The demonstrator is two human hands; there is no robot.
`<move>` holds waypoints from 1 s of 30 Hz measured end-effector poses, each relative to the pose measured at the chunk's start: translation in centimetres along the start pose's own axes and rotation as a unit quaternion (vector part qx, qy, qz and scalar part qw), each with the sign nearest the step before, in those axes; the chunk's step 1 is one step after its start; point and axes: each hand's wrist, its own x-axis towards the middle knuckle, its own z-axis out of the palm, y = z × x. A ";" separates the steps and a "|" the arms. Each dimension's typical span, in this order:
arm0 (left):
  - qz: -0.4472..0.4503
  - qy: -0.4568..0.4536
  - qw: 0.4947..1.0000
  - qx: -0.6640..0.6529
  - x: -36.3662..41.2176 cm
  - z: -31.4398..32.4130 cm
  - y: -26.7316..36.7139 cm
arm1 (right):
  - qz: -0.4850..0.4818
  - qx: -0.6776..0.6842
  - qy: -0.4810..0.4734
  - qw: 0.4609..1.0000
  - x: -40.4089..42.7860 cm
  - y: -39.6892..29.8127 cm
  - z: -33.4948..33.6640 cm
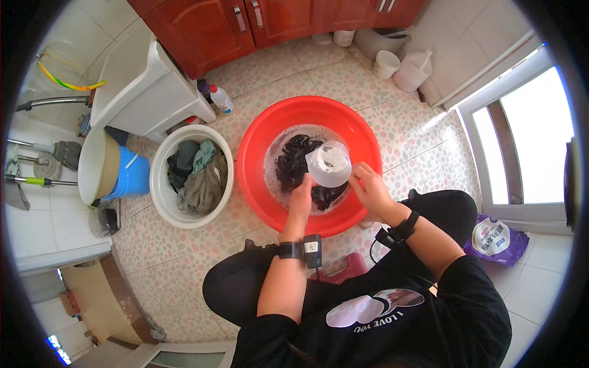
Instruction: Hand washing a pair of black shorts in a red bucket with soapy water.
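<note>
A large red plastic basin [308,108] stands on the tiled floor before me, with dark wet fabric [294,158] lying in sudsy water inside. Over the basin a translucent plastic measuring jug [329,164] is held between my hands. My left hand [302,195] grips its near left side, thumb at the rim. My right hand [369,186] has its fingers closed at the jug's right side, where the handle seems to be; the handle itself is mostly hidden. What the jug holds cannot be told clearly.
Left of the basin, a white tub [158,202] holds grey and green clothes. A white bottle with a red cap [222,99] stands behind. Blue buckets [131,170] are at the far left. A purple bag [497,240] lies at the right, a pink stool [343,271] below me.
</note>
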 end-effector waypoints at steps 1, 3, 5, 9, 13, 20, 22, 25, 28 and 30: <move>0.113 0.031 0.977 0.176 0.0 0.3 -0.2 | -0.003 -0.001 -0.008 1.000 0.0 0.2 0.1; 0.091 0.007 0.963 0.255 -0.6 0.9 0.8 | -0.014 -0.021 -0.031 0.999 -0.2 0.6 -0.2; 0.095 -0.004 0.936 0.339 -0.8 1.2 1.0 | -0.032 -0.040 -0.061 0.997 -0.1 0.3 -0.2; 0.092 0.070 0.923 0.366 -0.2 0.9 -0.1 | -0.069 -0.076 0.007 0.995 0.1 -2.1 -0.5; 0.133 0.078 0.866 0.476 0.0 1.7 -1.2 | -0.103 -0.061 -0.094 0.988 0.4 -4.7 1.0; 0.170 0.085 0.845 0.500 -1.3 3.5 -0.9 | 0.368 0.302 0.026 0.879 4.9 2.4 7.8; 0.182 0.089 0.844 0.497 -1.5 3.4 -1.2 | 0.224 0.038 -0.190 0.955 4.7 3.9 7.0; 0.196 0.083 0.851 0.480 -1.9 3.5 -0.8 | 0.316 0.169 -0.084 0.930 5.3 4.8 8.3; 0.178 0.087 0.861 0.468 -1.7 3.1 -0.7 | 0.480 0.365 0.036 0.797 6.0 4.7 9.2; 0.167 0.082 0.862 0.471 -1.3 3.1 -0.9 | 0.488 0.369 0.029 0.790 6.4 5.7 9.2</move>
